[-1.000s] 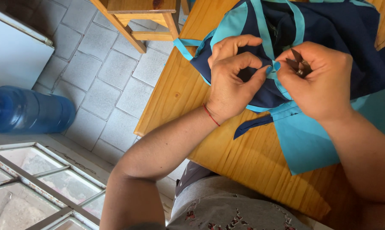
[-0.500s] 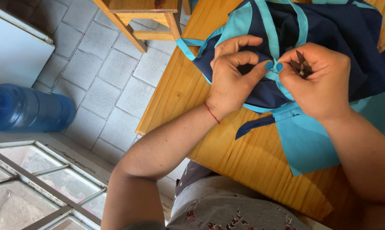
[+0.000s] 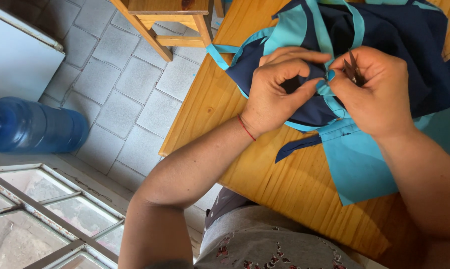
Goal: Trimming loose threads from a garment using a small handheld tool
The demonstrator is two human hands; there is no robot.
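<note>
A navy and turquoise fabric piece (image 3: pixel 409 45) lies bunched on a wooden table (image 3: pixel 294 184). My left hand (image 3: pixel 277 89) pinches a fold of it near a turquoise strip, a red thread bracelet on the wrist. My right hand (image 3: pixel 379 89) presses against the same spot and grips small dark thread snips (image 3: pixel 353 67), their points sticking up between the fingers. The two hands touch over the seam. A flat turquoise panel (image 3: pixel 369 164) of the fabric spreads toward the table's near edge.
A blue water jug (image 3: pixel 33 127) lies on the grey tiled floor at the left. A wooden stool's legs (image 3: pixel 170 30) stand beyond the table's corner. A white appliance (image 3: pixel 15 55) is at the top left, a glass-paned frame (image 3: pixel 45 214) at the bottom left.
My hands have stayed on the same seam with only slight finger shifts. The fabric has barely moved.
</note>
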